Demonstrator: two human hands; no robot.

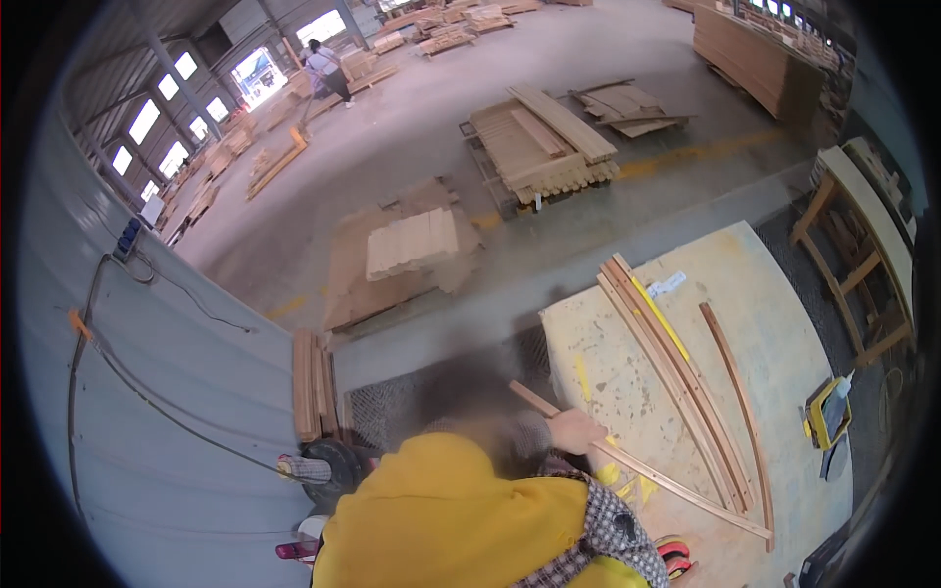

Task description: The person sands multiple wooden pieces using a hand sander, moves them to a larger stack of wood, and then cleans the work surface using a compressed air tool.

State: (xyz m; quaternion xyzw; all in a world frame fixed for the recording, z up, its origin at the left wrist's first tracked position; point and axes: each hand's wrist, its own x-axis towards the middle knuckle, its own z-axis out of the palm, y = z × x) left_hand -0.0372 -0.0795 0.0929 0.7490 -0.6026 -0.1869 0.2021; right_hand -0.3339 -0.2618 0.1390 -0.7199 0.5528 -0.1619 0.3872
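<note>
My left hand (575, 431) reaches from a checked cuff and is closed around a long thin wooden strip (676, 487). The strip slants over the table's near edge, one end beyond my hand and the other toward the lower right of the tabletop. Only a sliver of my right hand (688, 572) shows past the checked sleeve, at a red and black object (673, 552) that I cannot name exactly; its fingers are mostly hidden. A bundle of wooden strips (676, 377) lies lengthwise on the table, with a yellow strip along it. One separate strip (737, 402) lies to its right.
The pale, stained worktable (784, 333) carries a yellow tray-like holder (829, 412) at the right. Upright boards (311, 382) lean by the grey wall (186, 392). Stacked planks (539, 147) and cardboard (358, 260) lie on the floor; a person (323, 69) stands far off.
</note>
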